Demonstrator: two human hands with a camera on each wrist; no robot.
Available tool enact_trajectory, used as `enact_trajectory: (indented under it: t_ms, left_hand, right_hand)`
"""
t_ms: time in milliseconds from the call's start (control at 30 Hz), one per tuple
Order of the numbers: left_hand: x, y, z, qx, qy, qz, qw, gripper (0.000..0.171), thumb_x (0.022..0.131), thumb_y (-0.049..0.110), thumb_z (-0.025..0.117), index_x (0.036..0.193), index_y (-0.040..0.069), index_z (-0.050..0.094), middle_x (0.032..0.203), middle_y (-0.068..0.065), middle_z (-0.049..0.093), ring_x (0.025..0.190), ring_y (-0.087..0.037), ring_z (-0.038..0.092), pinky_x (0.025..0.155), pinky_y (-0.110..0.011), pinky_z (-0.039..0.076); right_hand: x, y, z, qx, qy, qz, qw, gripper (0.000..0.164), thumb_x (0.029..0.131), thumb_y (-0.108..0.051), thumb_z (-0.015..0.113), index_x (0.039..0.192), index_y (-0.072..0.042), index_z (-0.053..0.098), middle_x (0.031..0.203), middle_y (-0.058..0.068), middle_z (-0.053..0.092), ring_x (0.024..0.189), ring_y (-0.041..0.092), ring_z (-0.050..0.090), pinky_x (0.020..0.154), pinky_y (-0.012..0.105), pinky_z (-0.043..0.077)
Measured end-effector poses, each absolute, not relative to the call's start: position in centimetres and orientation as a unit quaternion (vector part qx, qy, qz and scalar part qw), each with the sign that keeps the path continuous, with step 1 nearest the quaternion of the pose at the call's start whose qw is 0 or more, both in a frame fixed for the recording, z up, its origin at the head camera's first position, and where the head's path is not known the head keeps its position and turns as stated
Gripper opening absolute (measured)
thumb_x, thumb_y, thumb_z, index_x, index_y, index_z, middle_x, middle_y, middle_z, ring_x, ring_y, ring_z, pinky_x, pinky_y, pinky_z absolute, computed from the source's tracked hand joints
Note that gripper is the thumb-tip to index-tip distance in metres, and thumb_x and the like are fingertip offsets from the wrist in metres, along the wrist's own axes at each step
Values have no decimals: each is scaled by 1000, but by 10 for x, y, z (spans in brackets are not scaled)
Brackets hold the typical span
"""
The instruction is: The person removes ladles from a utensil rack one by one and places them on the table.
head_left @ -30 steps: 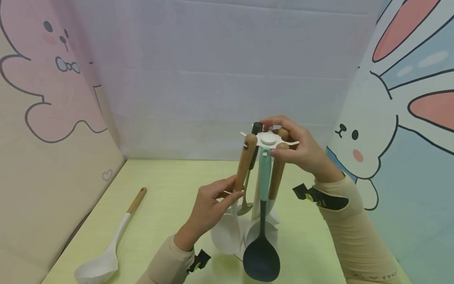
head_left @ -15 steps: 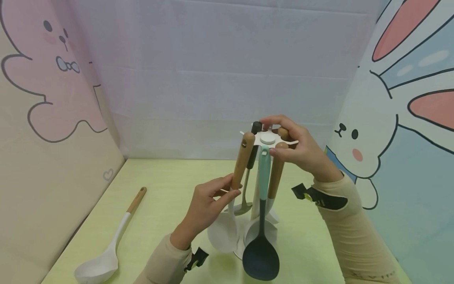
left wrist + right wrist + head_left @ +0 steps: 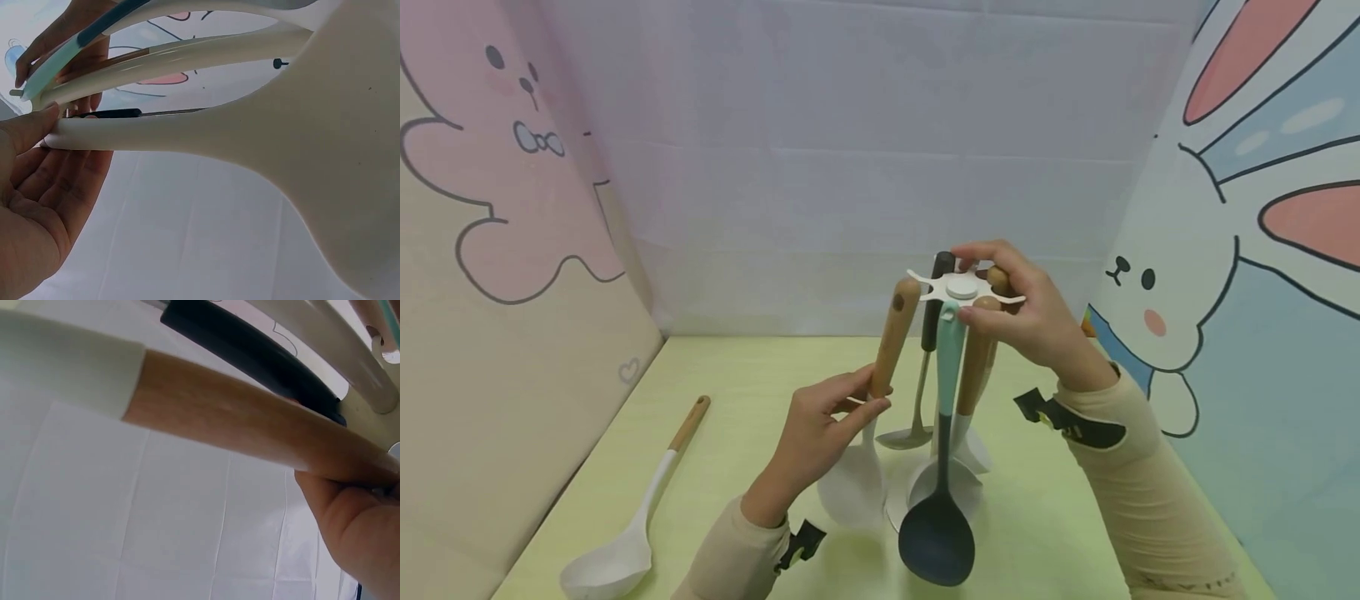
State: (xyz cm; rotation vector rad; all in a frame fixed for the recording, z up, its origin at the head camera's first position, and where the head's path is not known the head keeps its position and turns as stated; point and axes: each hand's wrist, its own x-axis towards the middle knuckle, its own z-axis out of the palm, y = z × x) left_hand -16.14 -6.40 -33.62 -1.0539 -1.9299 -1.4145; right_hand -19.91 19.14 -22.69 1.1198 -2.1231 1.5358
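Note:
My left hand point(image 3: 816, 429) pinches a spatula point(image 3: 895, 337) at the lower end of its wooden handle. In the left wrist view its broad white head point(image 3: 325, 144) fills the right side. The handle's top stands just left of the white utensil rack point(image 3: 962, 288), apart from its arm. My right hand point(image 3: 1030, 312) grips the rack's top, thumb in front and fingers behind. On the rack hang a turquoise-handled dark ladle point(image 3: 937, 537), a black-handled metal ladle point(image 3: 917, 435) and wooden-handled white utensils point(image 3: 977, 358). The rack's post is mostly hidden behind them.
A white ladle point(image 3: 613, 562) with a wooden handle lies on the pale yellow table point(image 3: 760, 375) at the left. Cartoon-printed side walls and a pale back sheet point(image 3: 865, 167) enclose the table.
My left hand has moved left with the spatula, and a gap has opened between its handle and the rack. The rack and the hanging dark ladle have shifted slightly left, with my right hand still holding on.

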Motion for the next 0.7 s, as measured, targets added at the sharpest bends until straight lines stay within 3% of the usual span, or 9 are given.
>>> enact_trajectory:
  t_ms: [200,467,700]
  left_hand:
    - [-163,-72,-336,-386,-723,-503,275,35,80,-11,75,114,-5,70,94,-12,74,76,-19,71,63,-29,60]
    - [-164,-87,-333,-365,-742,-488,280,37,80,-10,75,116,-4,70,92,-10,74,76,-17,70,61,-29,59]
    - [-167,-105,-335,-331,-770,-469,280,37,81,-7,76,117,-1,71,91,-6,75,77,-14,70,62,-27,59]
  right_hand:
    - [-196,189,-227,361,-764,507,171,50,81,-1,66,130,-1,57,71,3,48,62,12,41,55,24,40]
    - [-192,184,-228,319,-791,480,205,50,82,-9,69,130,-3,59,89,7,50,75,17,45,63,23,43]
    - [-189,181,-227,300,-805,461,221,49,83,-15,70,129,-4,59,80,8,43,71,23,39,61,24,39]
